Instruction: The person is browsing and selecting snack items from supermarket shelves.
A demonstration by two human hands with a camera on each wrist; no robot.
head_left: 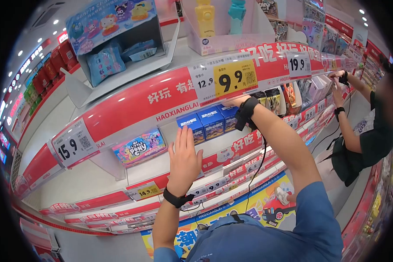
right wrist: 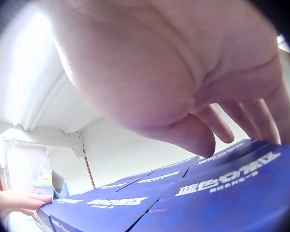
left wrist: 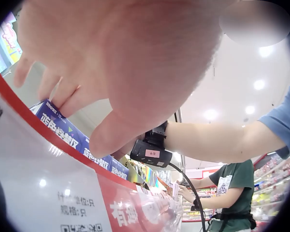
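Several blue boxes (head_left: 211,126) with white lettering stand in a tight row on a shelf under the red price strip. My left hand (head_left: 184,160) lies with straight fingers against the left end of that row, thumb out to the side. Over the boxes reaches my right hand (head_left: 235,101), mostly hidden behind the strip in the head view. In the right wrist view its fingers (right wrist: 273,116) are extended down to the box tops (right wrist: 217,186), with the thumb just above them. Neither hand has its fingers curled round a box.
A My Little Pony box (head_left: 139,147) sits to the left on the same shelf. Above, the price strip (head_left: 174,98) overhangs the boxes, and an open display carton (head_left: 161,65) rests higher up. Another person (head_left: 358,139) works at the shelf on the right. A cable (head_left: 258,168) hangs from my right wrist.
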